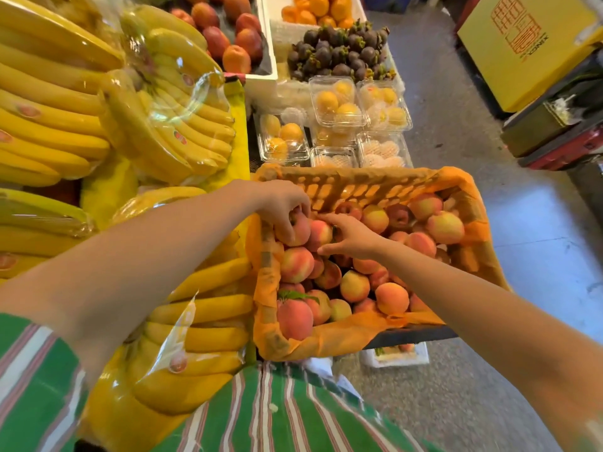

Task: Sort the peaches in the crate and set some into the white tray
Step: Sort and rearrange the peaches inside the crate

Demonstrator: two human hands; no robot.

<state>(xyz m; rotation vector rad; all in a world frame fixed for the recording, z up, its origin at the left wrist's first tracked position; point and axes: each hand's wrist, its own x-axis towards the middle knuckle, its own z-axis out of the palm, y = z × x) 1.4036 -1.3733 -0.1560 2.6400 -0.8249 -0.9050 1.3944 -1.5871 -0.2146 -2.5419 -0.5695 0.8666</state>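
Observation:
An orange paper-lined crate (339,187) in the middle of the head view holds several pink-yellow peaches (391,298). My left hand (282,203) reaches over the crate's far left corner and grips one peach (298,228) from above. My right hand (350,238) lies just to the right of it, fingers spread over a second peach (319,233), touching it without closing. A white tray (396,355) with a few peaches in it sits on the floor below the crate's near edge, mostly hidden by the crate.
Bagged banana bunches (107,106) fill the stall at left, right up against the crate. Clear boxes of yellow fruit (336,102), mangosteens (339,53) and foam boxes of red and orange fruit stand behind. Grey floor lies right, with a yellow carton (522,47).

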